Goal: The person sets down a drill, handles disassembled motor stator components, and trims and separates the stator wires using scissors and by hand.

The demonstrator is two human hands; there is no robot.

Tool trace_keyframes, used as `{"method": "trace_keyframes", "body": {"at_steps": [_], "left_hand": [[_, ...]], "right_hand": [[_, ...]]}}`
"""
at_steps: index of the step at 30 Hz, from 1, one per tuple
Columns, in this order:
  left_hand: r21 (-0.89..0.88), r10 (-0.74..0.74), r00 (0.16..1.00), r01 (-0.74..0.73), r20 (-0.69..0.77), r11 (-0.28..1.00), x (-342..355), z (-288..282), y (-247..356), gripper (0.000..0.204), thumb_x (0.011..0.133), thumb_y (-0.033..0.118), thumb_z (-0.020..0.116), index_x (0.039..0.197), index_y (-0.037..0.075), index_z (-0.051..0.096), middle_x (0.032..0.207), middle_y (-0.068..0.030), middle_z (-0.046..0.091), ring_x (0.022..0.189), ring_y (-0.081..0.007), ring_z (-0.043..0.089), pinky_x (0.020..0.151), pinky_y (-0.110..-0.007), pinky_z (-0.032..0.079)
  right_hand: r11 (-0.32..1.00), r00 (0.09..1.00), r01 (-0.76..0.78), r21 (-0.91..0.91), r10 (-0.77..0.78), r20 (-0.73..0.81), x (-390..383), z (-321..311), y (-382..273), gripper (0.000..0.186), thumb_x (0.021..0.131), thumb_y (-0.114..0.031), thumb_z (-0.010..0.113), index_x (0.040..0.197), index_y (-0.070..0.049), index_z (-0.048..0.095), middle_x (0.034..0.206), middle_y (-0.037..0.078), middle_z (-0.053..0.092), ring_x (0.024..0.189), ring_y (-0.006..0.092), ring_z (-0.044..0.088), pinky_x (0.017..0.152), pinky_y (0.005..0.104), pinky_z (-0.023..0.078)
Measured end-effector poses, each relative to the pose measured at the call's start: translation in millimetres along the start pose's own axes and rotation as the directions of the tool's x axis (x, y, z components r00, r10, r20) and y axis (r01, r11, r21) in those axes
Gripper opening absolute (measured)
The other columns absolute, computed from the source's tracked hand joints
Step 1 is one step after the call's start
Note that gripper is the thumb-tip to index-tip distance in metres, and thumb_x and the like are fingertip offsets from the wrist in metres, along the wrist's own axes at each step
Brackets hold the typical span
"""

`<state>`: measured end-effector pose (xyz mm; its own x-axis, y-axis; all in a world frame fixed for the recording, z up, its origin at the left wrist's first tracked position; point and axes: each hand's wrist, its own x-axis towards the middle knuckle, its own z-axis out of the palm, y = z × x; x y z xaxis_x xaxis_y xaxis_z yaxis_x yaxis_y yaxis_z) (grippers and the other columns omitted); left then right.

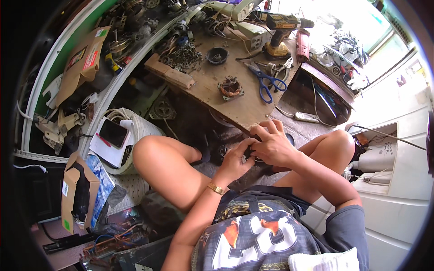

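Note:
Between my knees, just below the front edge of the wooden workbench (205, 100), both hands are together around a small dark part (248, 154). My left hand (236, 161) has its fingers closed on the part from the left. From the right, my right hand (276, 148) curls over the top of it. Most of the part is hidden by the fingers, so its kind cannot be made out. On the bench ahead sit a motor stator with copper windings (231, 89) and a round black cover (217, 55). Blue-handled scissors (267, 84) lie right of the stator.
Pliers (284, 71) and a yellow-black cordless drill (279, 38) are at the bench's right side. A wooden block (169, 74) and a heap of small metal parts (183, 56) occupy its left. A phone (114, 133) rests on a white bucket (143, 128) by my left knee.

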<state>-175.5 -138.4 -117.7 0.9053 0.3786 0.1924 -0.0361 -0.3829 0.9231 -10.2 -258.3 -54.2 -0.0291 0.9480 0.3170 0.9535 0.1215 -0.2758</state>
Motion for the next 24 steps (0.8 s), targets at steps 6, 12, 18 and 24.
{"method": "trace_keyframes", "body": {"at_steps": [6,12,18,24], "left_hand": [[-0.013,-0.074,0.988,0.077,0.135,0.997,-8,5,-15,0.047,0.086,0.011,0.062,0.133,0.014,0.059,0.103,-0.0183,0.072,0.095,-0.0373,0.072,0.084,-0.045,0.056],[0.117,-0.115,0.986,0.101,0.120,0.988,-15,11,-41,0.045,0.086,0.013,0.060,0.131,0.017,0.055,0.110,-0.0161,0.072,0.098,-0.0439,0.069,0.083,-0.051,0.055],[0.297,-0.010,0.994,-0.023,0.109,0.955,-2,38,-51,0.040,0.087,0.007,0.058,0.125,0.015,0.051,0.116,-0.0161,0.067,0.102,-0.0430,0.067,0.083,-0.051,0.054],[0.414,-0.231,0.941,0.113,0.247,0.903,-15,63,-69,0.043,0.093,0.013,0.057,0.136,0.015,0.051,0.135,-0.0144,0.060,0.118,-0.0425,0.063,0.097,-0.054,0.054]], "right_hand": [[1.000,1.000,-0.007,-0.014,0.007,-0.026,-22,8,-9,0.018,0.076,-0.030,0.080,0.080,-0.013,0.075,0.121,0.003,0.058,0.124,0.0297,0.049,0.105,0.0549,0.033],[0.995,0.998,-0.068,-0.070,0.068,0.000,-39,2,-10,0.019,0.077,-0.031,0.081,0.076,-0.013,0.077,0.118,0.001,0.057,0.123,0.0284,0.048,0.106,0.0570,0.032],[0.988,0.998,-0.045,-0.146,0.051,0.040,-46,6,-3,0.018,0.074,-0.031,0.080,0.075,-0.013,0.077,0.112,0.003,0.060,0.118,0.0280,0.052,0.107,0.0590,0.034],[0.985,0.998,0.005,-0.175,0.007,0.070,-77,24,4,0.018,0.074,-0.029,0.080,0.073,-0.012,0.076,0.111,0.000,0.062,0.117,0.0263,0.052,0.108,0.0604,0.033]]}}
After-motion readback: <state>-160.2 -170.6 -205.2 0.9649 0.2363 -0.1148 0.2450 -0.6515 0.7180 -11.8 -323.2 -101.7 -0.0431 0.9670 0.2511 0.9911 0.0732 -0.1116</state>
